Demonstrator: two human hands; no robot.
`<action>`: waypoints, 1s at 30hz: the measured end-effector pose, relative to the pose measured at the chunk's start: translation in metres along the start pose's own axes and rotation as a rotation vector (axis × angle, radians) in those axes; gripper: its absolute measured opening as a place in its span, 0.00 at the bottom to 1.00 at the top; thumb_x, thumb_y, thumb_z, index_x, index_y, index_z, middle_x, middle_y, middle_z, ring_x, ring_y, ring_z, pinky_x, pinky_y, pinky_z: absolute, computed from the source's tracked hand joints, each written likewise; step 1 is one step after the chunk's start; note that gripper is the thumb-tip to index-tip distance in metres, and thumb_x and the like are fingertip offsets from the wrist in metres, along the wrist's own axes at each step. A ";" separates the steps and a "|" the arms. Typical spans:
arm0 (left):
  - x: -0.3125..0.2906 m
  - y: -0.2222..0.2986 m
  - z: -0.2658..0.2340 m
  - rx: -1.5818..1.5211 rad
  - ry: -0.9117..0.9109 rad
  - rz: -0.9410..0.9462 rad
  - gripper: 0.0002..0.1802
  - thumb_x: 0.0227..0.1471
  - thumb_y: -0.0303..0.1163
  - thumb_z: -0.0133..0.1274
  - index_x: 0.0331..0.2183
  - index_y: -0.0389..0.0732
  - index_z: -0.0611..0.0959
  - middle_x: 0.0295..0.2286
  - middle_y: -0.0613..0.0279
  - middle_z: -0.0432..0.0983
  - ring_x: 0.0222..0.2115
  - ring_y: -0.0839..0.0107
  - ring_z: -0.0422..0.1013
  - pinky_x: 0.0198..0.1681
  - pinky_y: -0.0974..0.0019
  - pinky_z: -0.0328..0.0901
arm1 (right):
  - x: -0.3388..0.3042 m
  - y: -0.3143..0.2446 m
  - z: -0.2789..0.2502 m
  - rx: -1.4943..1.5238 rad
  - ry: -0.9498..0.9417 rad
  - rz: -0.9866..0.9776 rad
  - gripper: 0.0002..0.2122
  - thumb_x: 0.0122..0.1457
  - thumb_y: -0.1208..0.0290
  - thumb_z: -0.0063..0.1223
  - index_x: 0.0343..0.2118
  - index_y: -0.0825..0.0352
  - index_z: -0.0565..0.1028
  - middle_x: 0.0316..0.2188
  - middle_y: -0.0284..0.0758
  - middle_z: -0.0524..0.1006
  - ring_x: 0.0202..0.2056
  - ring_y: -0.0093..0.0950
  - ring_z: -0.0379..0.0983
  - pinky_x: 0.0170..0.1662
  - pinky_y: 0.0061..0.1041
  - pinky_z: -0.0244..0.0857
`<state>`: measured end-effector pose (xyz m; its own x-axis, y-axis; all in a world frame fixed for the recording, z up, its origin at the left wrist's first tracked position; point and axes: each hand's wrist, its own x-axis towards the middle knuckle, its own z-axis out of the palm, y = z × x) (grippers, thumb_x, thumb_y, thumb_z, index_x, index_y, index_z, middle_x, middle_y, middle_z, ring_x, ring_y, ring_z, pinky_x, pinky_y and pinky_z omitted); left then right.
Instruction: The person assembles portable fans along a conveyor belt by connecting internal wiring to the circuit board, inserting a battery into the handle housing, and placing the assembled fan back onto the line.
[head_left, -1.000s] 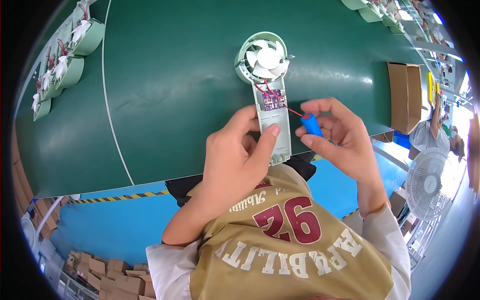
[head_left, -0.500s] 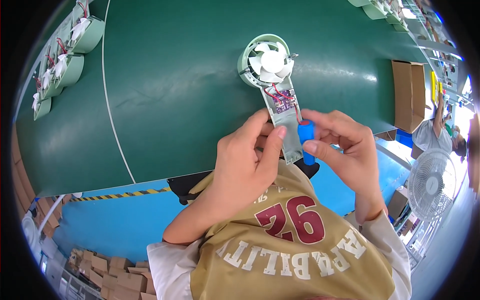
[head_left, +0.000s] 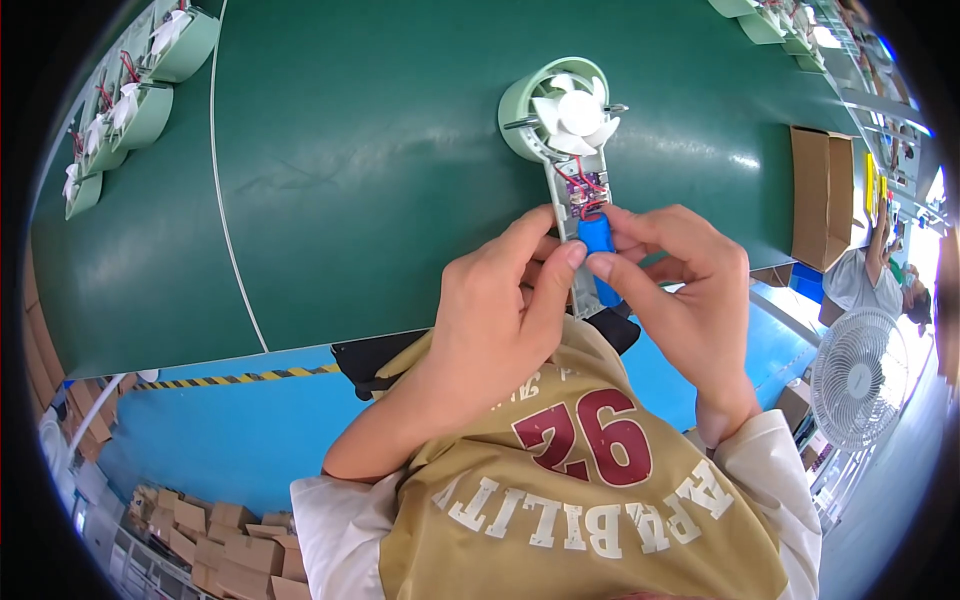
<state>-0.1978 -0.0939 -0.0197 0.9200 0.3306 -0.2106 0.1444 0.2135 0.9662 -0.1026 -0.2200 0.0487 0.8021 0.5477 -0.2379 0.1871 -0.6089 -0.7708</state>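
Observation:
A pale green handheld fan housing [head_left: 517, 108] lies on the bench with its round head away from me. White fan blades [head_left: 579, 113] sit inside the ring, and a metal prong sticks out at either side. In the open handle, red wires run to a small purple circuit board [head_left: 586, 190]. My left hand [head_left: 505, 295] is closed on the handle's left edge, its thumb tip near the battery. Between thumb and fingers, my right hand [head_left: 690, 285] pinches a blue cylindrical battery [head_left: 597, 236] over the handle. Whether it touches the handle's bottom is hidden.
Several similar green fan housings [head_left: 145, 118] stand along the far left of the green bench [head_left: 370, 190], and more [head_left: 765, 28] at the far right. An open cardboard box [head_left: 822, 195] is at the right edge. Beyond it are a white fan [head_left: 858, 378] and another person [head_left: 865, 275].
My right hand has brought the battery left, from beside the handle to over it. The fan housing has shifted slightly right and away, my left hand still on it.

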 end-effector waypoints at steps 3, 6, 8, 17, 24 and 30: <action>-0.002 -0.001 -0.001 0.012 0.008 -0.009 0.13 0.61 0.27 0.52 0.46 0.31 0.77 0.25 0.55 0.78 0.21 0.70 0.75 0.25 0.67 0.70 | 0.001 0.002 0.005 -0.015 0.017 0.045 0.15 0.50 0.81 0.67 0.42 0.74 0.80 0.32 0.33 0.80 0.34 0.17 0.75 0.32 0.17 0.73; -0.003 -0.004 -0.003 0.036 0.032 0.006 0.12 0.61 0.27 0.53 0.45 0.32 0.78 0.26 0.55 0.78 0.22 0.68 0.76 0.25 0.67 0.70 | 0.005 0.011 0.006 0.120 -0.039 0.148 0.14 0.50 0.79 0.68 0.40 0.75 0.80 0.32 0.33 0.80 0.34 0.17 0.75 0.32 0.17 0.73; -0.002 -0.004 -0.002 0.044 0.041 0.033 0.12 0.60 0.27 0.53 0.45 0.32 0.78 0.26 0.54 0.77 0.22 0.67 0.75 0.24 0.67 0.70 | 0.003 0.009 0.004 0.087 -0.032 0.147 0.14 0.51 0.80 0.68 0.40 0.75 0.79 0.32 0.33 0.80 0.34 0.17 0.75 0.32 0.17 0.73; 0.001 -0.003 -0.003 0.065 0.033 0.051 0.12 0.59 0.27 0.54 0.44 0.33 0.79 0.28 0.54 0.74 0.21 0.67 0.75 0.24 0.66 0.70 | -0.003 0.013 0.012 0.142 0.025 0.118 0.10 0.52 0.81 0.67 0.36 0.74 0.79 0.33 0.35 0.81 0.34 0.17 0.76 0.34 0.17 0.75; 0.003 0.008 -0.007 0.083 0.039 -0.056 0.10 0.58 0.27 0.56 0.40 0.32 0.80 0.26 0.54 0.80 0.19 0.69 0.76 0.23 0.68 0.70 | -0.003 0.025 0.015 0.021 0.036 -0.147 0.10 0.52 0.80 0.68 0.35 0.72 0.77 0.33 0.35 0.80 0.32 0.19 0.78 0.34 0.17 0.74; 0.001 0.016 -0.026 0.270 0.058 -0.083 0.14 0.53 0.30 0.62 0.40 0.31 0.81 0.25 0.55 0.82 0.19 0.73 0.77 0.23 0.70 0.69 | 0.003 0.023 0.000 0.147 -0.081 -0.006 0.09 0.55 0.76 0.66 0.37 0.71 0.78 0.30 0.31 0.80 0.29 0.14 0.74 0.30 0.15 0.67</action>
<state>-0.2040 -0.0667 -0.0084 0.8797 0.3758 -0.2914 0.3174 -0.0078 0.9483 -0.0961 -0.2328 0.0301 0.7518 0.5990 -0.2755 0.1022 -0.5186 -0.8489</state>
